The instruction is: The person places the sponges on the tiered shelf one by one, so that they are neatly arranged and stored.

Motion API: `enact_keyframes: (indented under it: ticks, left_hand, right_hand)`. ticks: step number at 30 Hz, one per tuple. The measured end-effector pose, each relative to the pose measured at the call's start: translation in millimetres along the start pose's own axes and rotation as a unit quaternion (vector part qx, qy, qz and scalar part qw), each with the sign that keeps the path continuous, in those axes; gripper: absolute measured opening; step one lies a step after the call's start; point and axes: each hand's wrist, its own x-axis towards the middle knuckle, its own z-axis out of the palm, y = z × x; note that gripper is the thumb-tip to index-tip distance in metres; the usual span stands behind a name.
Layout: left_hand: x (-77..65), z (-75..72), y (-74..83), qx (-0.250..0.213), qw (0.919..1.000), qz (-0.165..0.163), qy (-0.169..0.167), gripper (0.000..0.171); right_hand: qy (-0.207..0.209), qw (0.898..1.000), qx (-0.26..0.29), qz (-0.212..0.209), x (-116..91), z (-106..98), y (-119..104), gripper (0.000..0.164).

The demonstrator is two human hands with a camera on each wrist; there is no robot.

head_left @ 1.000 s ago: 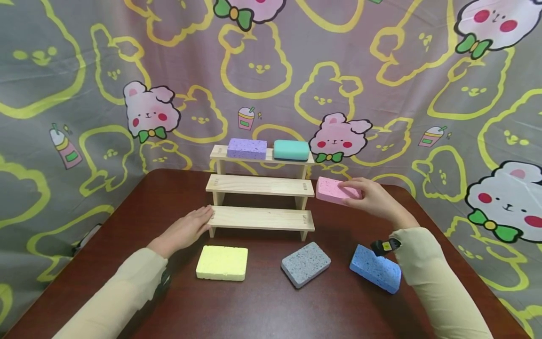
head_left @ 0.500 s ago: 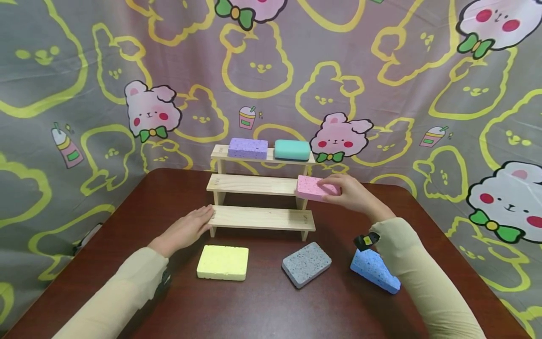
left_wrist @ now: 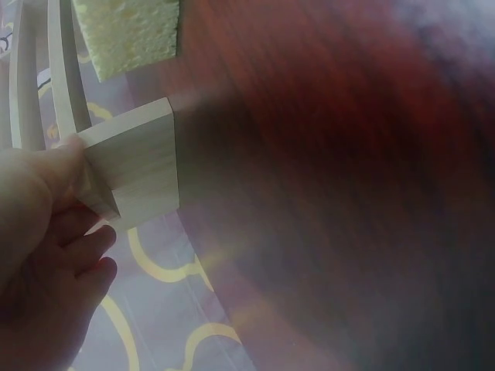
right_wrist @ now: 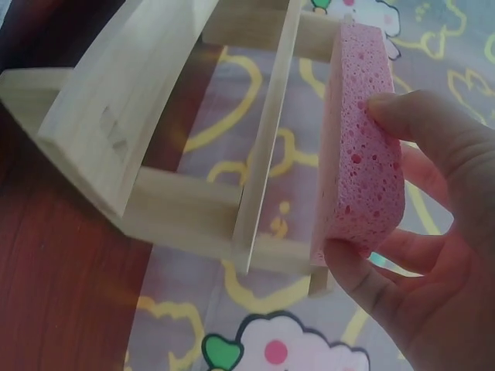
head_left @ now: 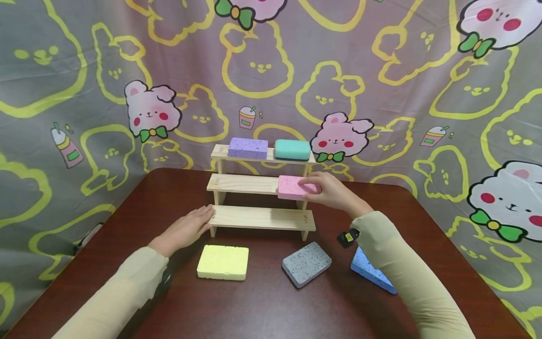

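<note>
A three-tier wooden display rack (head_left: 254, 217) stands on the table. My right hand (head_left: 332, 190) pinches a pink sponge (head_left: 290, 187) between thumb and fingers, in front of and over the middle tier's right end. In the right wrist view, the pink sponge (right_wrist: 365, 147) is beside a shelf edge; whether they touch, I cannot tell. My left hand (head_left: 185, 230) holds the left end of the bottom tier. Its thumb and fingers lie about that shelf corner in the left wrist view. On the top tier sit a purple sponge (head_left: 248, 148) and a teal sponge (head_left: 292, 149).
A yellow sponge (head_left: 222, 262), a grey sponge (head_left: 306, 264) and a blue sponge (head_left: 371, 270) lie on the dark wooden table (head_left: 262, 310) before the rack. The right sleeve partly hides the blue one. A patterned curtain (head_left: 271, 80) hangs behind and at both sides.
My right hand has carried the pink sponge leftward, from beside the rack to the middle tier's right part. The right sleeve now covers more of the blue sponge. My left hand has stayed put.
</note>
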Motion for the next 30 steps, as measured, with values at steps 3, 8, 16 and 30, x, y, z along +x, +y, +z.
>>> enact_keyframes:
  ticks: [3, 8, 16, 30]
  left_hand:
    - [-0.1, -0.6, 0.6, -0.001, 1.0000, -0.002, -0.002, 0.049]
    - [-0.3, -0.3, 0.5, -0.001, 1.0000, -0.006, -0.004, 0.049]
    - [-0.8, 1.4, -0.7, 0.001, 1.0000, -0.005, -0.004, 0.049]
    - [-1.1, 0.7, 0.4, 0.004, 1.0000, -0.003, 0.000, 0.048]
  right_hand:
    - [-0.008, 1.000, -0.005, -0.008, 7, 5, -5, 0.037]
    - [-0.014, 0.999, -0.021, -0.026, 19, 13, -14, 0.035]
    - [-0.023, 0.999, -0.020, -0.026, 36, 24, -28, 0.034]
    - [-0.014, 0.999, -0.014, -0.036, 63, 44, -45, 0.034]
